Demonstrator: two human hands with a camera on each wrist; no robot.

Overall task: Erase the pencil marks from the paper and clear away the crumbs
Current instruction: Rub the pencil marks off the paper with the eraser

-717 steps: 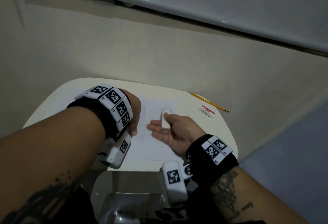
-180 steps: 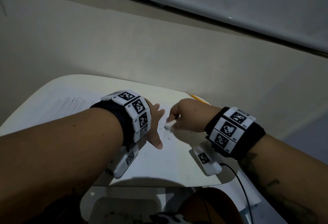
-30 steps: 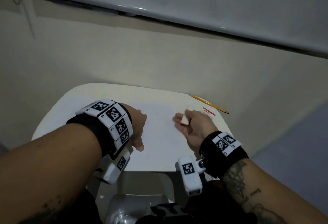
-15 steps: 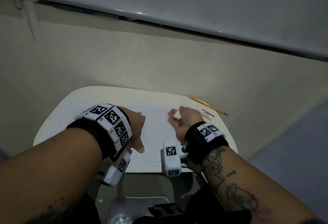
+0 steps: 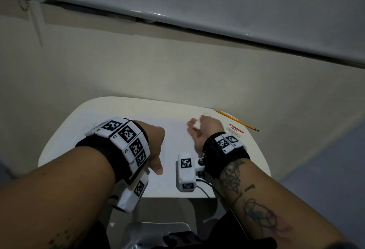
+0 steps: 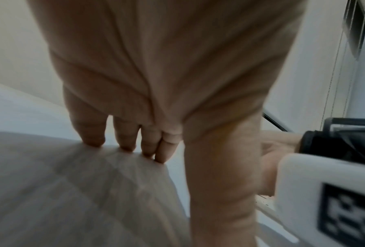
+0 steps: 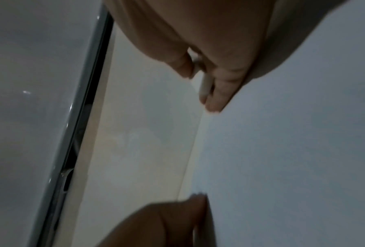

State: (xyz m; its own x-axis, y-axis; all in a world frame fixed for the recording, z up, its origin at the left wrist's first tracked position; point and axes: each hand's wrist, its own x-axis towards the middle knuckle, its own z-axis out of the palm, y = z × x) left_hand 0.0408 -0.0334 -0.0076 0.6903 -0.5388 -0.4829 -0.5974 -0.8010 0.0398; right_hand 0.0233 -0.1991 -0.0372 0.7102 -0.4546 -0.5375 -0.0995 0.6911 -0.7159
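Observation:
A white sheet of paper [image 5: 175, 150] lies on a small white table [image 5: 65, 136]. My left hand [image 5: 156, 146] rests on the sheet's left part; in the left wrist view its straight fingertips [image 6: 124, 147] press on the paper [image 6: 50, 183]. Blurred, my right hand [image 5: 200, 130] is at the sheet's far right part, its edge against the paper [image 7: 293, 150]. A white eraser [image 7: 204, 85] is pinched between its fingers [image 7: 219, 93]; the head view does not show the eraser. I can make out no pencil marks or crumbs on the sheet.
A yellow pencil [image 5: 237, 120] lies at the table's far right corner, with a red-and-white eraser sleeve [image 5: 236, 130] beside it near my right wrist. The wall stands just behind the table. A cable [image 5: 205, 187] hangs off the front edge.
My right hand has slid a little left and away over the paper, with the wrist turning inward, still holding the eraser. My left hand has stayed in place on the sheet.

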